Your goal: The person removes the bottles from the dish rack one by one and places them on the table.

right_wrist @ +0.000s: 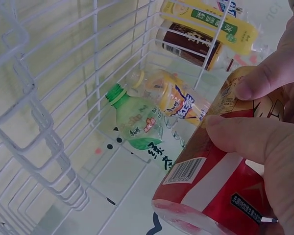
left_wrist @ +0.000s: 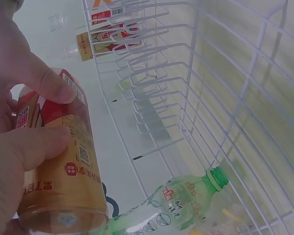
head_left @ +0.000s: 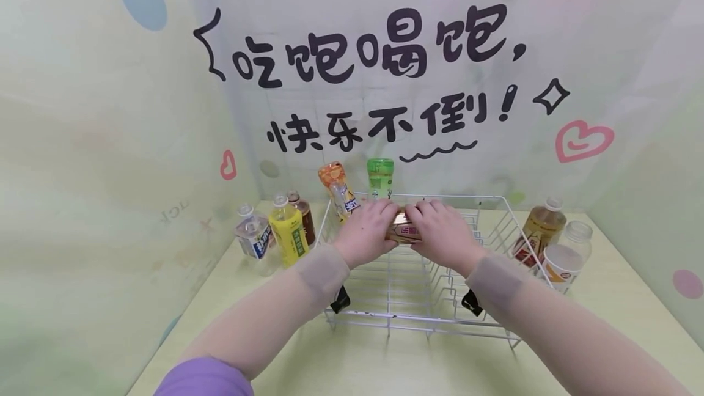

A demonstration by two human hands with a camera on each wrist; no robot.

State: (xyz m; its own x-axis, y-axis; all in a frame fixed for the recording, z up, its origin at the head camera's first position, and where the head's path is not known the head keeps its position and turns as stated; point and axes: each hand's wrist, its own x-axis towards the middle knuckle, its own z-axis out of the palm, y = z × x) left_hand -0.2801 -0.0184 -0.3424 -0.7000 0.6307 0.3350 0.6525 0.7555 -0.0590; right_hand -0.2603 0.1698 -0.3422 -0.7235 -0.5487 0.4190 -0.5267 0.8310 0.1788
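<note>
Above the white wire rack (head_left: pixel 412 322), my left hand (head_left: pixel 365 231) and right hand (head_left: pixel 447 234) grip one plastic bottle with a red and gold label (head_left: pixel 405 229) from its two sides. In the left wrist view the gold part of the bottle (left_wrist: pixel 68 166) shows between thumb and fingers, base toward the camera. The right wrist view shows its red part with a barcode (right_wrist: pixel 210 188). Behind my left hand, a green-labelled clear bottle (head_left: pixel 381 176) stands neck down in the rack. Beside it an orange-labelled bottle (head_left: pixel 338 188) leans, also base up.
Left of the rack stand a yellow-labelled bottle (head_left: pixel 288 234), a brown bottle (head_left: pixel 305 216) and a clear bottle with a blue and white label (head_left: pixel 255 240). On its right are an amber-labelled bottle (head_left: pixel 539 231) and a wide-mouthed jar (head_left: pixel 566 255). Black clips (head_left: pixel 340 300) sit at the rack's front.
</note>
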